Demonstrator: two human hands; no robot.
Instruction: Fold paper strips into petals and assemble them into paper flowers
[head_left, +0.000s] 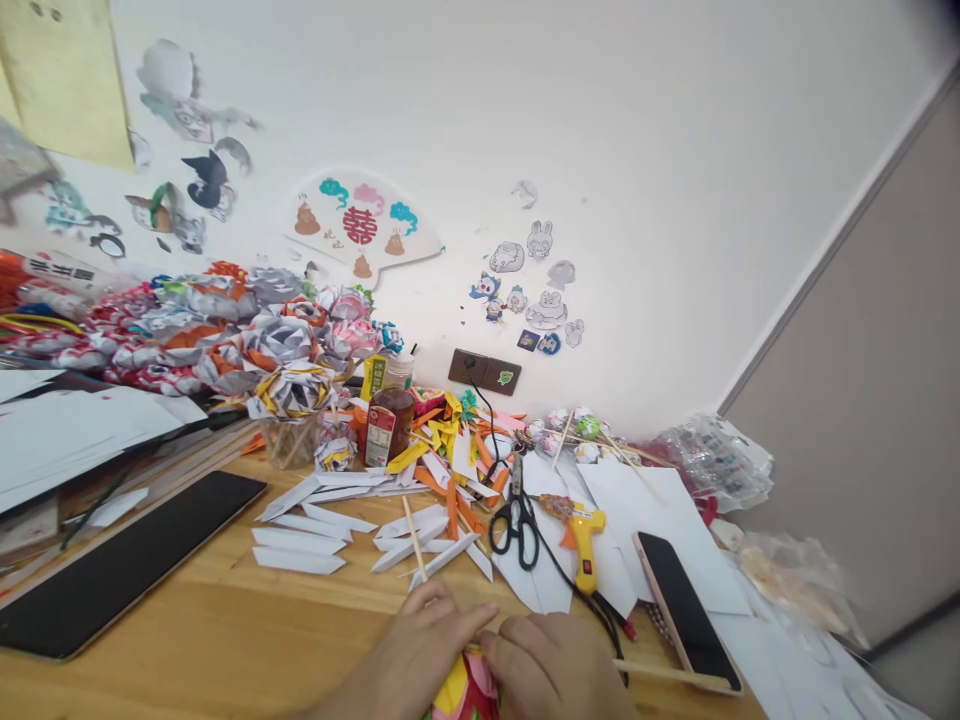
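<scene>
My left hand [409, 655] and my right hand [551, 665] lie close together at the bottom edge of the wooden table [225, 620]. Both have their fingers pressed down on a folded yellow and pink paper piece [466, 690], which shows between and under them. A thin wooden stick [414, 540] runs from the left hand's fingertips toward the back. Several folded white paper strips [300, 545] lie just beyond the hands. Black scissors [516, 525] and a yellow glue gun [581, 535] rest behind the right hand.
A dark tablet [127, 560] lies at the left, a phone [686, 610] at the right on white sheets [660, 520]. Coloured paper flowers [225, 330] pile against the wall. A bottle [390, 425] stands mid-table. Plastic bags [720, 460] sit far right.
</scene>
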